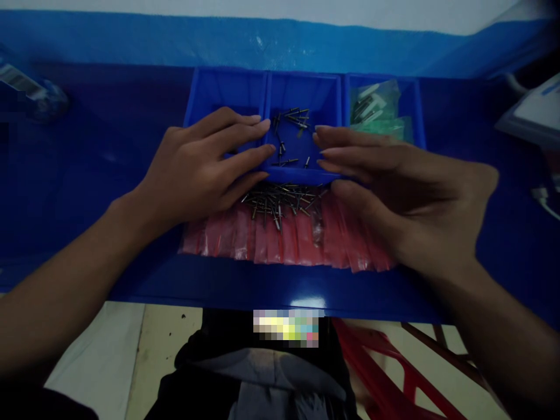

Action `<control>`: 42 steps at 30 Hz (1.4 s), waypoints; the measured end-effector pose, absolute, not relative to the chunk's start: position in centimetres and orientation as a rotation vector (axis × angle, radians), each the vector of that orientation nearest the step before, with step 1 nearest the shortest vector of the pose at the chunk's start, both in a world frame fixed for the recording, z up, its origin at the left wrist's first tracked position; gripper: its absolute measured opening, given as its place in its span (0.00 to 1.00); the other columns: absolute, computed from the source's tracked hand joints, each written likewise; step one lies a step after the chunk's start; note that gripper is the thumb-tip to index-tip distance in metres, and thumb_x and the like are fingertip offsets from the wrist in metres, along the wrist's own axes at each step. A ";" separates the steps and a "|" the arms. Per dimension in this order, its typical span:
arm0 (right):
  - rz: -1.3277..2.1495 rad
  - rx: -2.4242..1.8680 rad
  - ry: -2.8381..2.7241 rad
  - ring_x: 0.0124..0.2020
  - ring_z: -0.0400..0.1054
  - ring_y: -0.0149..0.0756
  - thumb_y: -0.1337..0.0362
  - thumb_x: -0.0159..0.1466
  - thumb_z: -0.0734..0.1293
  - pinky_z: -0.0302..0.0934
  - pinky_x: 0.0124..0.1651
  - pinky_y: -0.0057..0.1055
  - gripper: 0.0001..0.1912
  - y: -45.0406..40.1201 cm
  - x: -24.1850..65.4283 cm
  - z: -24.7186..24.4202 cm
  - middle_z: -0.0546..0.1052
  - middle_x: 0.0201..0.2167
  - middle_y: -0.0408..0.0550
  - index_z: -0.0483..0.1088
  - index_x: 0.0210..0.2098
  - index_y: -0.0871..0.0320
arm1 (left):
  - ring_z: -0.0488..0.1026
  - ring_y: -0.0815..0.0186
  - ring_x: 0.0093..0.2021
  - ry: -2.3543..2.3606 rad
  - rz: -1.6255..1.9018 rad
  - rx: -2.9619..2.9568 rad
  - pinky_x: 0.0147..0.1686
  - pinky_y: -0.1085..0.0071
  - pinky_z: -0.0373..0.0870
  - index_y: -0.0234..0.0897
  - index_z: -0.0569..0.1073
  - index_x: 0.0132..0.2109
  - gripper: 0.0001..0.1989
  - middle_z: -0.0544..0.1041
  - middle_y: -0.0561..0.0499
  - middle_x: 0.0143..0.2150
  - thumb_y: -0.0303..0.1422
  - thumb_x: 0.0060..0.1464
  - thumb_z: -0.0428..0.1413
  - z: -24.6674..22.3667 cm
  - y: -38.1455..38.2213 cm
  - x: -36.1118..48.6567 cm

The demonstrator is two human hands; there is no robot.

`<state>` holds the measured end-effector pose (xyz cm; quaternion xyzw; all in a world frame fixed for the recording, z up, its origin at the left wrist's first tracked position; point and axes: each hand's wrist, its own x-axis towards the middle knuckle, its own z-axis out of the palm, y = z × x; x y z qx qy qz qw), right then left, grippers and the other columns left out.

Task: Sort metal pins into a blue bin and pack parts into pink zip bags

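Pop rivets point(300, 121) lie scattered in the middle blue bin point(301, 175). In front of that bin, a heap of similar rivets point(280, 205) rests on a row of red plastic bags point(289, 248). My left hand point(203, 154) is open, its fingers stretched over the front of the left blue bin point(227, 87), with the tips by the middle bin's left wall. My right hand point(424, 186) is open too, fingertips at the middle bin's right side and thumb near its front corner. Nothing shows inside either hand; whether the fingers press on the bin, I cannot tell.
Bags with green and white contents point(378, 114) fill the right blue bin point(419, 111). A bottle point(37, 90) lies at the left, and a white device point(531, 111) stands at the right of the blue table point(188, 286). Below is a red stool point(385, 361).
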<state>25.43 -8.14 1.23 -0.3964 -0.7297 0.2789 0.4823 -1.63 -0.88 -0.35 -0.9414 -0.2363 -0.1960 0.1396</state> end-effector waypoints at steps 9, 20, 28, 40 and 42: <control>0.225 -0.668 -2.589 0.50 0.74 0.41 0.72 0.69 0.66 0.74 0.52 0.41 0.15 -7.5 26.0 -0.5 0.79 0.50 0.55 0.75 0.54 0.64 | 0.72 0.55 0.65 -0.692 -0.566 -2.718 0.52 0.52 0.83 0.43 0.67 0.63 0.18 0.71 0.53 0.65 0.39 0.71 0.49 -0.4 -0.9 -1.7; 0.127 -0.697 -2.427 0.45 0.75 0.36 0.73 0.69 0.66 0.74 0.45 0.36 0.10 -8.1 26.1 -0.1 0.81 0.44 0.51 0.75 0.49 0.61 | 0.72 0.54 0.65 -0.668 -0.586 -2.727 0.54 0.53 0.82 0.44 0.67 0.64 0.20 0.72 0.49 0.65 0.39 0.68 0.54 -0.5 -0.8 -1.7; 0.548 -1.024 -1.901 0.54 0.77 0.39 0.75 0.65 0.70 0.73 0.59 0.42 0.15 -8.6 25.5 1.9 0.82 0.49 0.46 0.79 0.47 0.51 | 0.72 0.54 0.65 -0.683 -0.585 -2.730 0.54 0.53 0.81 0.42 0.67 0.63 0.19 0.72 0.48 0.65 0.39 0.69 0.52 -0.4 -0.9 -1.7; 0.246 -0.651 -2.635 0.50 0.74 0.40 0.70 0.72 0.63 0.74 0.50 0.40 0.13 -7.5 26.3 -0.1 0.81 0.49 0.51 0.74 0.53 0.61 | 0.72 0.56 0.65 -0.698 -0.574 -2.710 0.53 0.54 0.83 0.46 0.66 0.64 0.19 0.73 0.50 0.65 0.39 0.69 0.52 -0.5 -1.0 -1.7; 0.209 -0.614 -2.646 0.48 0.74 0.40 0.71 0.72 0.63 0.73 0.49 0.40 0.11 -7.4 26.2 -0.4 0.81 0.46 0.53 0.74 0.51 0.64 | 0.72 0.57 0.65 -0.719 -0.552 -2.705 0.53 0.55 0.83 0.47 0.66 0.63 0.18 0.73 0.51 0.65 0.39 0.69 0.52 -0.4 -1.0 -1.6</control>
